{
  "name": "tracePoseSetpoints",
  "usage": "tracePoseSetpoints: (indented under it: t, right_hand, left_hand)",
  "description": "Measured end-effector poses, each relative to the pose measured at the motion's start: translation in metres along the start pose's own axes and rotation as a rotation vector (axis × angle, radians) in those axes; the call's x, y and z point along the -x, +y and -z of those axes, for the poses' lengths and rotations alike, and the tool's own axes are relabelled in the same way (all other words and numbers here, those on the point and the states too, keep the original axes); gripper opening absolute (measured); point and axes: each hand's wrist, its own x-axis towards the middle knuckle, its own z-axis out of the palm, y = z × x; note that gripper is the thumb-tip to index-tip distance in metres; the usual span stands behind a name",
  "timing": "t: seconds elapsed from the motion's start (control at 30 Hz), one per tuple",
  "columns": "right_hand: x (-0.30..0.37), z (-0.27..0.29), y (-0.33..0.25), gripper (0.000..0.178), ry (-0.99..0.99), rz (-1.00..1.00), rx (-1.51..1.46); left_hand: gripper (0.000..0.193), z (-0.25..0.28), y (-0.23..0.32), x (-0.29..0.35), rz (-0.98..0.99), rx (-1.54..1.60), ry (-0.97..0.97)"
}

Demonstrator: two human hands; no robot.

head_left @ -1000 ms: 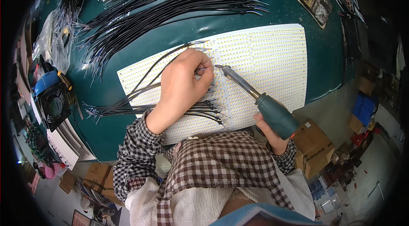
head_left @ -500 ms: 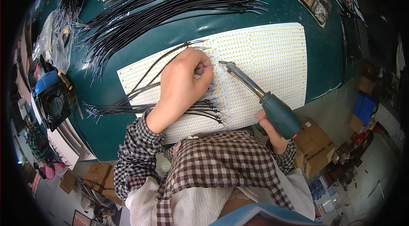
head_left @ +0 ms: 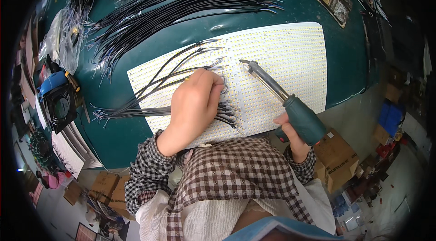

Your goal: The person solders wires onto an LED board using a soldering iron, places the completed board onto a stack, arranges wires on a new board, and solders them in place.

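A stack of white LED boards, dotted with rows of small yellow chips, lies on the green table in front of me. My left hand is closed in a pinch over its middle, on the thin wire end of a black cable, largely hidden by my fingers. Several black cables above that hand run to the middle seam of the boards. A small bundle of cables passes under my left hand. My right hand grips the green handle of a soldering iron, its tip just above the boards, right of the seam.
A large bundle of black cables with stripped ends lies across the far table. At the far right sits a grimy metal box. On the left are a clear plastic bag and a small black fan. Cardboard boxes stand below right.
My left hand has moved nearer to me along the seam, uncovering cable ends above it. The soldering iron has shifted slightly right, its tip a little farther from the left fingers.
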Motion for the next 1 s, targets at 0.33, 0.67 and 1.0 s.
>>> tracePoseSetpoints:
  t: [0.33, 0.67, 1.0]
  right_hand:
    - [0.003, -0.002, -0.003, 0.022, 0.038, -0.055, -0.171]
    - [0.003, 0.000, 0.000, 0.026, 0.035, -0.046, -0.198]
    - [0.004, -0.005, -0.008, 0.047, 0.083, -0.131, -0.182]
  left_hand:
    - [0.016, -0.006, 0.001, 0.002, -0.062, 0.037, 0.136]
    - [0.011, -0.016, 0.002, -0.004, -0.067, 0.082, 0.249]
    - [0.006, -0.012, -0.003, -0.015, 0.009, 0.125, 0.117]
